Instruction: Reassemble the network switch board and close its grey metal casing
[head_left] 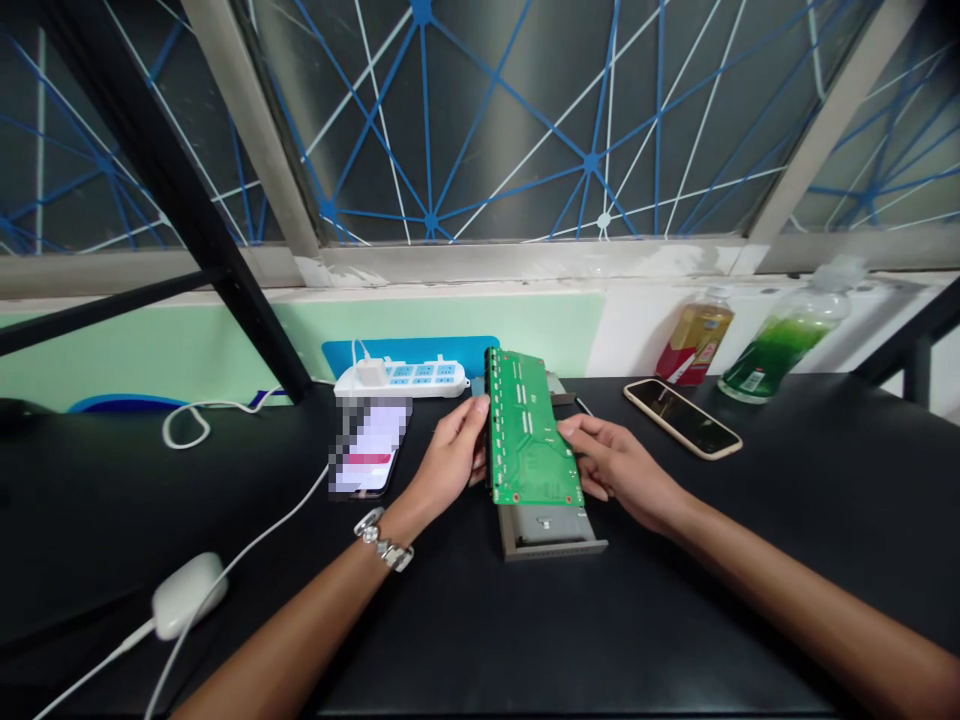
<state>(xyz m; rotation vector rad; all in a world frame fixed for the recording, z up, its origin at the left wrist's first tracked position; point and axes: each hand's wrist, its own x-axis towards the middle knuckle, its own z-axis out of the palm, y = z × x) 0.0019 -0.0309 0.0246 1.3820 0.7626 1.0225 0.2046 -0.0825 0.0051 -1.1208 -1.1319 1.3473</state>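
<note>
circuit board (531, 435) is apparently held just above the metal casing (555, 550).

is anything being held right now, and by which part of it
A green circuit board, held by its two long edges: the left grip on the dark-lined one, the right grip on the opposite one.

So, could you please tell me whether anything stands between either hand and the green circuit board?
Nothing visible does: the left hand holds the green circuit board by its left edge, and the right hand its right. The gray metal case lies beneath, not between.
</note>
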